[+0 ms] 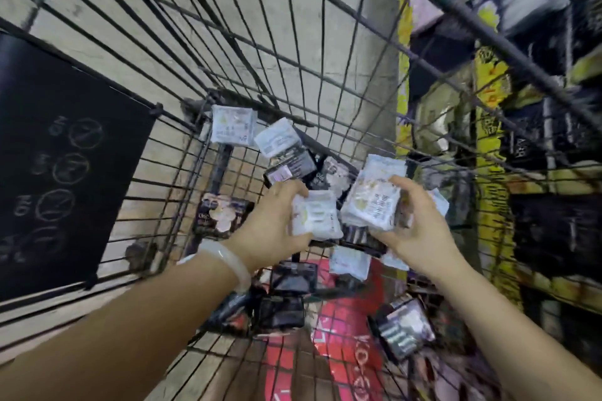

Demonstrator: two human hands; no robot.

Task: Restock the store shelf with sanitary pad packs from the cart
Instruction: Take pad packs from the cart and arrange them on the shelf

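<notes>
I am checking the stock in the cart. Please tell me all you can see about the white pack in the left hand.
The white pack is a small, roughly square pouch of soft, crinkled plastic with faint pale print, too blurred to read. The left hand grips its left edge, thumb below and fingers over the top. It hangs tilted above the wire cart, close beside the stack held by the right hand.

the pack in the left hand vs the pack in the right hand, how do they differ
The left hand grips a single white pack lying fairly flat. The right hand holds a taller white stack, seemingly several packs together, tilted up on end. The stack's face shows dark printed text and yellowish marks; the single pack's print is pale and blurred. Both are white soft-wrapped packs held over the wire cart, close together.
</notes>
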